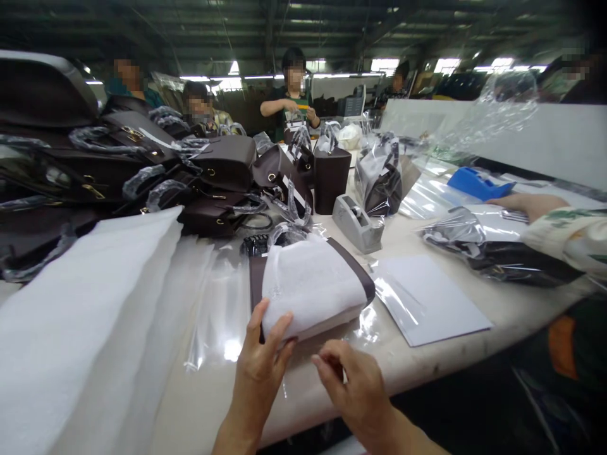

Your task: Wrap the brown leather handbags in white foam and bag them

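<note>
A: Brown handbag (pixel 257 291): where, how far?
B: On table (pixel 190 398). Handles (pixel 281 229) film-wrapped, white foam sheet (pixel 315 284) over body, brown sides bare.
A: Hands?
B: Left hand (pixel 258 363) spread, fingertips on foam sheet; right hand (pixel 355 385) curled nearby, contents unclear.

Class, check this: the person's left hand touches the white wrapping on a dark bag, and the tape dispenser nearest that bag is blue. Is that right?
Not quite: the tape dispenser nearest the dark bag is grey, as the head view shows. The left hand does touch the white wrapping.
</note>
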Tool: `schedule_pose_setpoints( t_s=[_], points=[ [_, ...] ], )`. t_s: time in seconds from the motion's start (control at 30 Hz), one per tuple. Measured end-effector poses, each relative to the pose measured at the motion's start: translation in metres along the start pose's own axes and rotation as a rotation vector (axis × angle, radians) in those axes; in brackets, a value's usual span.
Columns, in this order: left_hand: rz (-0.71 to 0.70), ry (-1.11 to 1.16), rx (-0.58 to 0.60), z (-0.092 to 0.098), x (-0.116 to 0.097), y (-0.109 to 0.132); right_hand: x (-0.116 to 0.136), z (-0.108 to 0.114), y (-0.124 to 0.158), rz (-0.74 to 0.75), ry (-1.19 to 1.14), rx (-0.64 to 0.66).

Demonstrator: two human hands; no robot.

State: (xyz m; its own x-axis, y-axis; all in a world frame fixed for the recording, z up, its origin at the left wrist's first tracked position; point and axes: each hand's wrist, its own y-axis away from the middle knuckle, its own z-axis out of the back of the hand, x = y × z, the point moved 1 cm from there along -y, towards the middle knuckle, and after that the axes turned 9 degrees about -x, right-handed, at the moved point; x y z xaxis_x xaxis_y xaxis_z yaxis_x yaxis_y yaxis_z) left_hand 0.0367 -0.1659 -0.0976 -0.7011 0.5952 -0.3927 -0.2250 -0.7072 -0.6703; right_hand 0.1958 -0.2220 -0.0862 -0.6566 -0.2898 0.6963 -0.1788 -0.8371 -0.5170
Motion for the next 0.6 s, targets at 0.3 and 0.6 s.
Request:
schedule_pose_setpoints(
  t_s=[0.3,0.6],
  points=[
    [-0.06,-0.049,0.0,-0.002,0.005,0.004,-0.048,0.01,-0.028,0.701,0.53,0.216],
    [-0.171,-0.078,-0.007,-0.005,0.017,0.007,-0.046,0.051,-0.118,0.293,0.112,0.168]
  ],
)
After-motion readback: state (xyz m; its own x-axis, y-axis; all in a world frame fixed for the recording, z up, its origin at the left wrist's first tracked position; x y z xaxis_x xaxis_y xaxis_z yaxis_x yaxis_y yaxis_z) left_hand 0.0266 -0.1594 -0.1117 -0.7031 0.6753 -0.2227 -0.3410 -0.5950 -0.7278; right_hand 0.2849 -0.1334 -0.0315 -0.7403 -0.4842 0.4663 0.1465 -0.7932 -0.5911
